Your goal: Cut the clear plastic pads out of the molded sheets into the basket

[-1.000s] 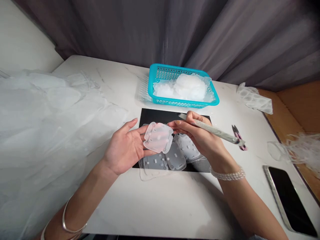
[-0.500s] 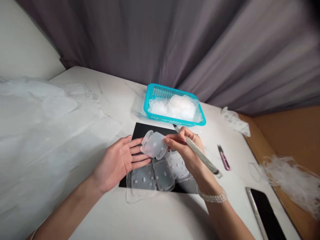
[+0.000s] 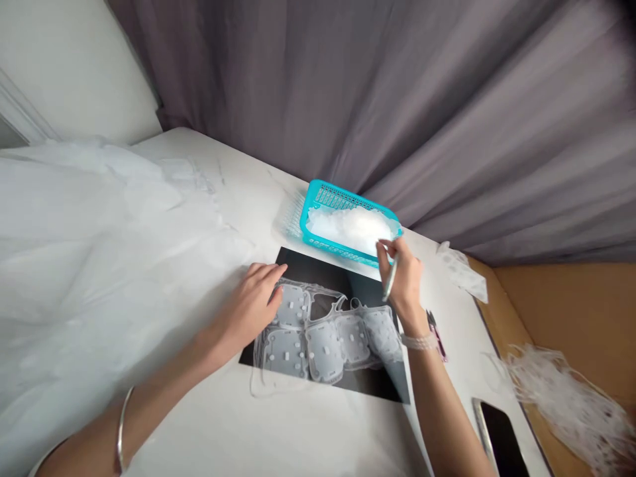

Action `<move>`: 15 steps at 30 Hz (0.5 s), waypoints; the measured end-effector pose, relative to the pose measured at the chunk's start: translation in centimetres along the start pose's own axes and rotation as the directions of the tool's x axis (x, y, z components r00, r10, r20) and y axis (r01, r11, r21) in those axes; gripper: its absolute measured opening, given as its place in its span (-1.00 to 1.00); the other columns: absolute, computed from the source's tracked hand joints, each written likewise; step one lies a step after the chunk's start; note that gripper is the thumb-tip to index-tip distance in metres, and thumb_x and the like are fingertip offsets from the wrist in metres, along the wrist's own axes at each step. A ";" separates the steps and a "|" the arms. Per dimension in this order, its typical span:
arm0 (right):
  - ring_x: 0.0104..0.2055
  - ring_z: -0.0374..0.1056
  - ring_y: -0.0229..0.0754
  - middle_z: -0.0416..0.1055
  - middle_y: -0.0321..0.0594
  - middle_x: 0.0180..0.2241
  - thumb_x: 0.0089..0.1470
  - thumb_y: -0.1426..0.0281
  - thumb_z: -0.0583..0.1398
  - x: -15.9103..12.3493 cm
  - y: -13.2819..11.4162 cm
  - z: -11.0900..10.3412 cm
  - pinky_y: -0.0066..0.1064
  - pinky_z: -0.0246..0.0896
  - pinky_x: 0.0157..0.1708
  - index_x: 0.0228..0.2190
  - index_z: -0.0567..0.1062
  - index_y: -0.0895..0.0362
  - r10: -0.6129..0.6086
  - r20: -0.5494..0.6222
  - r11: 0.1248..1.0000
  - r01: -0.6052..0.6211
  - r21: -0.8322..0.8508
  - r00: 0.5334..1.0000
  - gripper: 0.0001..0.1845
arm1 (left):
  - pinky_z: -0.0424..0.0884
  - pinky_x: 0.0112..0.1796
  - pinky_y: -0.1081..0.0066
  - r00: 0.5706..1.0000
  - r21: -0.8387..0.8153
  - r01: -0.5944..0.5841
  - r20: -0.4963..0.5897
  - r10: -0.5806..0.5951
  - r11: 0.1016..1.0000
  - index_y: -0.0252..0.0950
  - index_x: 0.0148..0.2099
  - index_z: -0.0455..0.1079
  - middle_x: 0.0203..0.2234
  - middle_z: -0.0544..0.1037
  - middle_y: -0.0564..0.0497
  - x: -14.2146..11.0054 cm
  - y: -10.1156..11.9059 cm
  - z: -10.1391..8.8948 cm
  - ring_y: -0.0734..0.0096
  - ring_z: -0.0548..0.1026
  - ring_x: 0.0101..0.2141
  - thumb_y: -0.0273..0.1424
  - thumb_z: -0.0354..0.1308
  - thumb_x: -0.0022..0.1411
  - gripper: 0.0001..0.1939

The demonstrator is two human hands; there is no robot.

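Observation:
My left hand [image 3: 256, 298] rests palm down, fingers stretched, on the left side of a sheet of translucent moulded plastic pieces [image 3: 325, 348] joined by thin frames. The sheet lies on a black mat [image 3: 311, 265]. My right hand [image 3: 403, 271] is at the front right corner of a blue plastic basket [image 3: 325, 248], thumb and forefinger bent close together. A slim, pale pen-like tool [image 3: 391, 281] is tucked in its fingers. Whether the fingertips also pinch anything small cannot be made out. White translucent pieces [image 3: 348, 225] are heaped in the basket.
A large heap of clear plastic sheeting [image 3: 99, 278] covers the left side of the table. On the right lie small pink thread snips [image 3: 437, 336], partly behind my wrist, a phone [image 3: 501, 430], a crumpled clear wrapper [image 3: 462, 271] and tangled plastic scraps [image 3: 566, 404] by a cardboard panel [image 3: 571, 311].
My right hand has moved up and right to the basket with the tool. The loose frosted piece between my hands no longer shows there. My left hand has turned palm down onto the sheet.

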State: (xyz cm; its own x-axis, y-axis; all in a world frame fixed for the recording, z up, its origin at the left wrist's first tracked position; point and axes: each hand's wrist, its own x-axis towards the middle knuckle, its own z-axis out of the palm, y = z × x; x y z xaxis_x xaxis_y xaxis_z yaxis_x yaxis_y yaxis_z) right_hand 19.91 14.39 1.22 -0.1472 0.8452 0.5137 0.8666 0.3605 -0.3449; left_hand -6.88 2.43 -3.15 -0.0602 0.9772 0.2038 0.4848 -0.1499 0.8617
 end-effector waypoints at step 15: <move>-0.47 0.35 -0.16 0.48 -0.26 -0.46 0.02 0.15 0.25 -10.5 5.3 -3.9 -0.37 0.16 -0.42 -0.48 0.09 0.02 0.361 0.308 0.913 -0.402 0.077 0.880 -0.59 | 0.36 -0.12 0.18 0.989 0.375 -0.120 0.130 0.076 0.919 -0.25 -0.30 0.35 -0.30 0.46 -0.07 1.4 -2.3 1.2 0.14 0.41 -0.18 -0.42 0.05 0.24 -0.93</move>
State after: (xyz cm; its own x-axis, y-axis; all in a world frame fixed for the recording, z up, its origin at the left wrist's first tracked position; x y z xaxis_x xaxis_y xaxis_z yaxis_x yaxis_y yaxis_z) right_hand 27.93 5.91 -2.98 0.0367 0.9957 0.0855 0.8132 0.0200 -0.5816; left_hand -6.99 4.34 -5.40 0.0905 0.9742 0.2070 0.7798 -0.1986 0.5937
